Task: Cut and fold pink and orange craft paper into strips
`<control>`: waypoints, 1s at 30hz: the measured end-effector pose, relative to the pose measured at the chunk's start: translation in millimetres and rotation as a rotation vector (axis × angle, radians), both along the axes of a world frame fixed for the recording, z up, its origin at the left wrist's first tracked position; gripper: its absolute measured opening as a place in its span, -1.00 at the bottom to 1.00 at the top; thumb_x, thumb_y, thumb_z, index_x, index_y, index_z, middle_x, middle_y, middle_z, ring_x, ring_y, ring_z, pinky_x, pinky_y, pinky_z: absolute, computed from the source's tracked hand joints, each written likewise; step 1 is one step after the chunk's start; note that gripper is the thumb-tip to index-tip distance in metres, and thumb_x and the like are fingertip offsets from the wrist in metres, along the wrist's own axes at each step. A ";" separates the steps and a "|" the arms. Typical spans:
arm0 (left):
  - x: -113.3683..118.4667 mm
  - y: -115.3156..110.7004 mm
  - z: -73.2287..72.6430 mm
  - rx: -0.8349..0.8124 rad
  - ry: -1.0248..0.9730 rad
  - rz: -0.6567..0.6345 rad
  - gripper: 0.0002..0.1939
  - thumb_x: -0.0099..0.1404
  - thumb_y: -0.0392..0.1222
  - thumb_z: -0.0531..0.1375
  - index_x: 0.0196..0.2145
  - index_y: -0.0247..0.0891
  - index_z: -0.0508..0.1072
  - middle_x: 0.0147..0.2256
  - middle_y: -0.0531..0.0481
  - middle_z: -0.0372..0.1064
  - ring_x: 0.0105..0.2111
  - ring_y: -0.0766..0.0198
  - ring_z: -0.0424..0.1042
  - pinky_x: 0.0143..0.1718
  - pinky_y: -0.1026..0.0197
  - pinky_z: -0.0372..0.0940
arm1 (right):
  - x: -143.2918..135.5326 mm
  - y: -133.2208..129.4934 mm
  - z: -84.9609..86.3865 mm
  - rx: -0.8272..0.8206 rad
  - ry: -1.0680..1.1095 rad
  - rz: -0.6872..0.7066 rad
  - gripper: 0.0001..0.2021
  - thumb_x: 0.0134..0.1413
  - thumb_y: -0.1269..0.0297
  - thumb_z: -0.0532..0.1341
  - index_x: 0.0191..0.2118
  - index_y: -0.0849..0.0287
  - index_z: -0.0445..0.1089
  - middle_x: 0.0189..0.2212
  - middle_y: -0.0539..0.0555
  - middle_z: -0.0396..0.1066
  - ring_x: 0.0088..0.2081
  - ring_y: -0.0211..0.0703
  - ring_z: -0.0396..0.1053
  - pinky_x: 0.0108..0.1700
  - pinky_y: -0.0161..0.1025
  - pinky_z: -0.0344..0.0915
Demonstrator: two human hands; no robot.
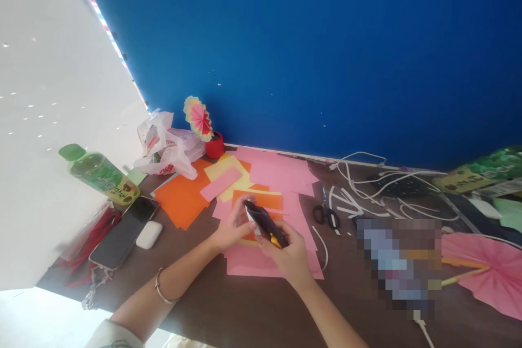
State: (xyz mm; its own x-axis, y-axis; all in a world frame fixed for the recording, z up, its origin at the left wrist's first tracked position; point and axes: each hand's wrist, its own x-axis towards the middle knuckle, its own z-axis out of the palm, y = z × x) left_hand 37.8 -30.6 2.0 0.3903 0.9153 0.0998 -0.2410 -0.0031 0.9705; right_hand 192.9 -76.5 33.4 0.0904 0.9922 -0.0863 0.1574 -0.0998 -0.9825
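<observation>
My right hand [290, 250] is wrapped round the rear of a black stapler [263, 218] with a yellow part near its back end. At its front, the fingers and thumb of my left hand [236, 227] close on the tip, beside a small white patch. What exactly lies between the left fingertips is hidden. Below both hands are an orange sheet strip [261, 199] and a stack of pink paper [261, 266]. A yellow sheet [222, 166] and a pink strip [221, 184] lie just beyond the left hand.
Black-handled scissors [325, 215] and white paper scraps [346, 204] lie to the right, near a pink paper fan [489, 269] and cables [367, 193]. On the left are a phone [124, 232], a white case [149, 235], a green bottle [100, 174] and a plastic bag [163, 147]. A blue wall [305, 54] backs the table.
</observation>
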 end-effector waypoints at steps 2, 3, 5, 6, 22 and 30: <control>2.0 -4.6 1.1 -0.007 -0.035 -0.052 -0.34 0.08 -0.04 0.28 0.08 -0.08 0.10 0.05 -0.10 0.09 0.02 0.08 0.19 -0.03 0.06 0.21 | -2.7 -1.2 0.2 0.010 -0.020 -0.004 -0.74 -0.30 0.16 0.35 -0.45 0.18 0.36 -0.58 -0.03 0.35 -0.53 -0.24 0.28 -0.48 -0.32 0.23; 3.0 -5.8 1.4 -0.015 -0.056 -0.056 -0.31 0.05 -0.07 0.31 0.08 -0.06 0.09 0.05 -0.09 0.08 0.01 0.08 0.20 -0.04 0.06 0.22 | -3.6 -1.2 0.5 0.010 -0.027 -0.005 -0.73 -0.31 0.16 0.36 -0.46 0.18 0.36 -0.58 -0.03 0.36 -0.53 -0.24 0.28 -0.49 -0.32 0.23; 4.4 -6.5 2.2 -0.045 -0.081 -0.046 -0.33 0.03 -0.12 0.32 0.04 -0.08 0.12 0.01 -0.07 0.13 -0.02 0.10 0.23 -0.06 0.07 0.24 | -4.5 -0.2 0.6 0.007 -0.026 -0.015 -0.71 -0.34 0.15 0.37 -0.45 0.18 0.37 -0.58 -0.03 0.36 -0.52 -0.23 0.29 -0.49 -0.32 0.24; 4.6 -6.1 2.9 -0.066 -0.086 -0.044 -0.36 0.03 -0.13 0.32 0.02 -0.09 0.13 -0.04 -0.06 0.18 -0.04 0.11 0.25 -0.08 0.08 0.25 | -4.5 0.7 0.3 0.004 -0.016 -0.016 -0.70 -0.34 0.14 0.37 -0.43 0.18 0.37 -0.57 -0.02 0.37 -0.52 -0.22 0.30 -0.48 -0.31 0.25; 2.9 -1.5 10.4 -0.098 -0.111 -0.021 -0.58 0.13 -0.07 0.23 -0.07 -0.14 0.25 -0.11 -0.05 0.25 -0.07 0.12 0.26 -0.07 0.08 0.22 | -2.5 3.5 -4.9 -0.052 0.082 0.007 -0.70 -0.33 0.16 0.37 -0.41 0.19 0.38 -0.53 0.02 0.41 -0.46 -0.15 0.36 -0.41 -0.24 0.32; 0.7 4.3 5.0 -0.075 -0.074 0.072 -0.65 0.13 -0.04 0.23 -0.15 -0.18 0.32 -0.23 -0.04 0.28 -0.17 0.14 0.29 -0.12 0.10 0.21 | 0.2 6.8 -12.1 -0.091 0.137 -0.008 -0.66 -0.33 0.16 0.38 -0.36 0.20 0.37 -0.49 0.02 0.40 -0.44 -0.16 0.35 -0.39 -0.23 0.32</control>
